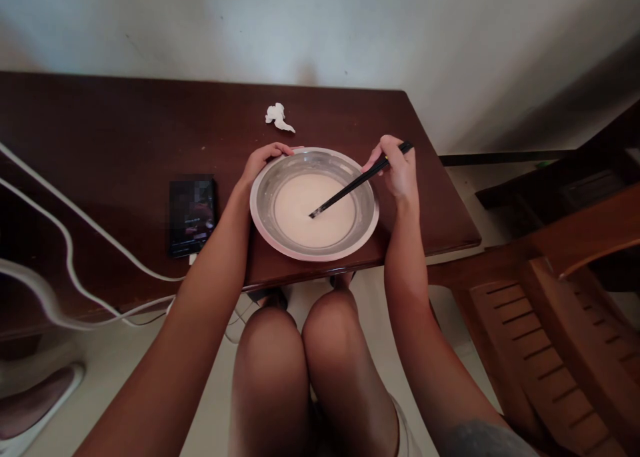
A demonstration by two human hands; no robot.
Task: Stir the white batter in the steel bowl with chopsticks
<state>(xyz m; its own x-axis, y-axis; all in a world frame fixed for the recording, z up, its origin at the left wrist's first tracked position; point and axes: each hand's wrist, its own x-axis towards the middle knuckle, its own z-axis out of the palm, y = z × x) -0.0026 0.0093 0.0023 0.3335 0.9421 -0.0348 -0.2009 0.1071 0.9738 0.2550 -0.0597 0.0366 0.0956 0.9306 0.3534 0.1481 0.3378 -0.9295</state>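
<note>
A wide metal bowl sits near the front edge of the dark wooden table, with a creamy white liquid in its bottom. My left hand is on the bowl's far left rim, its fingers curled along the edge and its thumb hidden. In my right hand, above the right rim, is a pair of black chopsticks, held close together and slanting down to the left. Their tips reach the liquid near the middle and carry some whitish residue.
Beyond the bowl, a crumpled white tissue lies on the table. A phone with a lit screen is left of my forearm, near white cables. Slatted wooden chairs stand at right; a wall rises behind the table.
</note>
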